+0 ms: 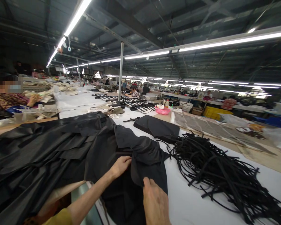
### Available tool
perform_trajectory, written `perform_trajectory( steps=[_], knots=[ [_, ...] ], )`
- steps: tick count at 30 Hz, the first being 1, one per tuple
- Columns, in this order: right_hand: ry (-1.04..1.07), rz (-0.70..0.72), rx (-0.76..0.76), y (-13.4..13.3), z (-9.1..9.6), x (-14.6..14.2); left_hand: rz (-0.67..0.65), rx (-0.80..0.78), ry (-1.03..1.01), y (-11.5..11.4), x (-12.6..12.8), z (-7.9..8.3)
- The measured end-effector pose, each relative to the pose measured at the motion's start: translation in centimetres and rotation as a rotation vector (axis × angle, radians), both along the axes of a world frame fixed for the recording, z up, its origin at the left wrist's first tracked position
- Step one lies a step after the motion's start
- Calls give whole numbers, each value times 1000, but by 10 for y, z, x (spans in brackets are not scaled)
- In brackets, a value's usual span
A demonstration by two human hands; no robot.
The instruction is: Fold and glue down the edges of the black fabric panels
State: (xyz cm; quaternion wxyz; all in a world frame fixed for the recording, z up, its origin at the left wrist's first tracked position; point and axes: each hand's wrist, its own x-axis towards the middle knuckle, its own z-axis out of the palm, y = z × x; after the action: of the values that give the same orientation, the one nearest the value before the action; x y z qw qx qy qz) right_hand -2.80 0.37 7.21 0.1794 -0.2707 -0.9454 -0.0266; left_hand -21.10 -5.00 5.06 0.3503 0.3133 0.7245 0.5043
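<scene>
Black fabric (pixel 150 153) lies bunched over the table edge in front of me, with part of it hanging down. My left hand (pixel 120 166) pinches a fold of it near the middle. Lower and to the right, my right hand (pixel 154 200) grips the free edge of the same fabric, thumb hidden behind it. A large heap of black cloth (pixel 67 150) spreads to the left. Just beyond my hands lies a folded stack of black cloth (pixel 156 126). A tangled pile of black straps (pixel 220 172) sits to the right.
A pink basin (pixel 162 110) and bottles stand farther along the white table (pixel 187 200). Grey cloth (pixel 201 125) lies on the right side. A metal post (pixel 121 72) rises at mid-table. A co-worker (pixel 11 93) sits at the left among fabric pieces.
</scene>
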Motion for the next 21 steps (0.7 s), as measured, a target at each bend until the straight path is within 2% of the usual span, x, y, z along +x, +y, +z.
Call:
perform_trajectory(
  steps=[4, 8, 12, 16, 21],
  knots=[
    [56, 1, -61, 25, 12, 17, -40, -106, 405, 7, 0, -5],
    [159, -56, 6, 53, 28, 49, -38, -278, 629, 19, -2, -11],
    [240, -86, 69, 79, 34, 83, -44, -378, 752, 25, -1, -15],
    [208, -22, -32, 91, 29, 107, -66, -395, 821, 23, -1, -17],
    [399, -184, -41, 121, 39, 163, -95, -431, 878, 18, -6, -20]
  ],
)
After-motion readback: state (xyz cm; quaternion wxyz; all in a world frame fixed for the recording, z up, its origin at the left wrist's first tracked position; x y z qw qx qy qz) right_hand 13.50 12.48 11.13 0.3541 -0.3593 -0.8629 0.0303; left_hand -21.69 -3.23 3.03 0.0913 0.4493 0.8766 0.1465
